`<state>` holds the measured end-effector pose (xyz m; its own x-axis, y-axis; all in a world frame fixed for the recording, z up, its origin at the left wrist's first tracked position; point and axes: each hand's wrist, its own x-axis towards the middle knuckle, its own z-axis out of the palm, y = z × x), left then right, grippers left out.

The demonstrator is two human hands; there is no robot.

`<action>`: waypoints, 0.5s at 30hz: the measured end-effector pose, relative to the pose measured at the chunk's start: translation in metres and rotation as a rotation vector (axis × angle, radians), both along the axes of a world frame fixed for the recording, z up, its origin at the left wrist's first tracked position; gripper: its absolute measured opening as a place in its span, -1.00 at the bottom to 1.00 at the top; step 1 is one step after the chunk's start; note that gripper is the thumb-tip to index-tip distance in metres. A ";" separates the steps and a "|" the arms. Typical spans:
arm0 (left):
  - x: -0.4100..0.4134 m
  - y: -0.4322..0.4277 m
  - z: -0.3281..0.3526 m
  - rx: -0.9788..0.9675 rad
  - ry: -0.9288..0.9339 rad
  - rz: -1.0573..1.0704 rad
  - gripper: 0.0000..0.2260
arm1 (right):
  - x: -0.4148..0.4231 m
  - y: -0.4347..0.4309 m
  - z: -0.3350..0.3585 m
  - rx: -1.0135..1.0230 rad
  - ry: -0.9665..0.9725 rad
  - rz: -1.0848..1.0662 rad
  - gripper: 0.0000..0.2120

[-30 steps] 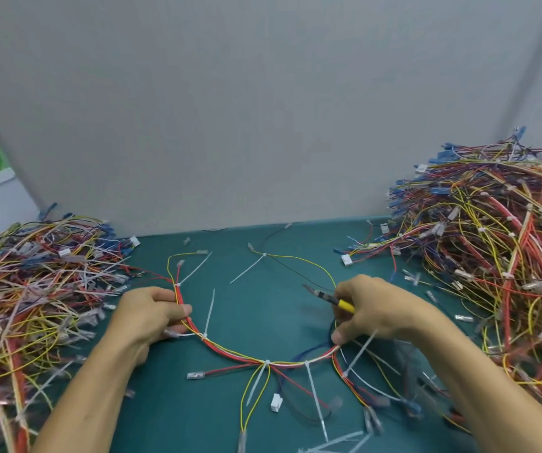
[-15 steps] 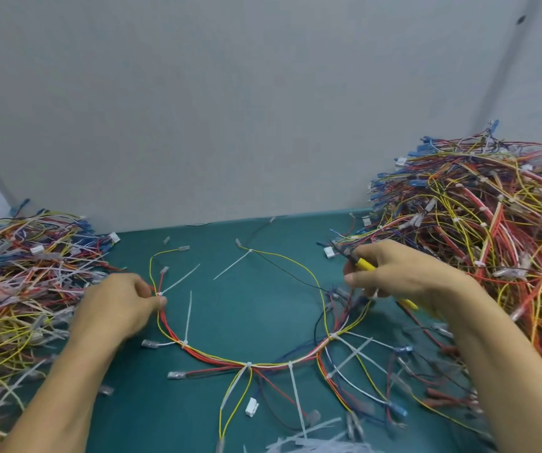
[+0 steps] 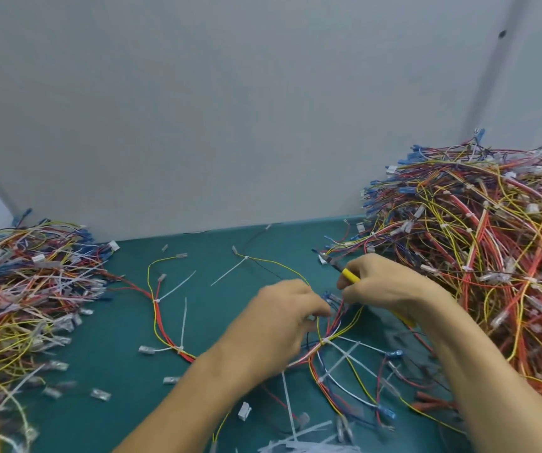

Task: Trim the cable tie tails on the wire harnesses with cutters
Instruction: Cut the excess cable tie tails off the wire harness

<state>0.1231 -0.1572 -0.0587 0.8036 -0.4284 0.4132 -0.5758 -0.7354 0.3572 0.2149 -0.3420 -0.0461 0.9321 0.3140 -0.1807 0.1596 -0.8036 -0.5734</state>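
Observation:
A wire harness (image 3: 165,325) of red, yellow and blue wires lies looped across the green mat (image 3: 126,380), with white cable tie tails (image 3: 183,317) sticking out at several knots. My right hand (image 3: 384,282) grips yellow-handled cutters (image 3: 344,272), their dark tip pointing up and left. The same hand's fingertips pinch the harness's blue-tipped wires. Facing it, my left hand (image 3: 282,317) has its fingers curled on the harness just left of those wires, above a tied knot (image 3: 325,341).
A tall heap of harnesses (image 3: 478,256) fills the right side. A lower heap (image 3: 24,289) lies at the left. Cut white tie tails (image 3: 305,443) and small clear terminals lie loose on the mat. A grey wall stands behind.
My left hand let go of the harness's left arc and moved right to meet my right hand. My right hand with the cutters came down slightly onto the blue-tipped wires.

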 end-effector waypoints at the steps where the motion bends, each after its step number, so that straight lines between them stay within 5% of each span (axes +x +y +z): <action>1: 0.003 -0.004 -0.006 0.039 0.001 -0.019 -0.81 | 0.000 0.001 -0.001 0.024 -0.016 -0.009 -0.89; 7: 0.014 -0.013 -0.034 0.141 0.113 -0.001 -0.83 | -0.002 0.006 -0.002 0.272 0.049 -0.018 -0.90; 12: 0.010 -0.016 -0.049 0.030 0.061 0.097 -0.78 | -0.005 0.006 -0.003 0.214 0.005 0.036 -0.70; 15: 0.011 -0.017 -0.050 -0.072 0.078 0.177 -0.77 | -0.006 0.006 0.000 0.149 -0.052 0.047 -0.85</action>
<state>0.1339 -0.1739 -0.1087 0.8944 -0.2496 0.3712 -0.4086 -0.7934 0.4512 0.2084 -0.3357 -0.0465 0.9227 0.3770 -0.0810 0.2272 -0.7010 -0.6760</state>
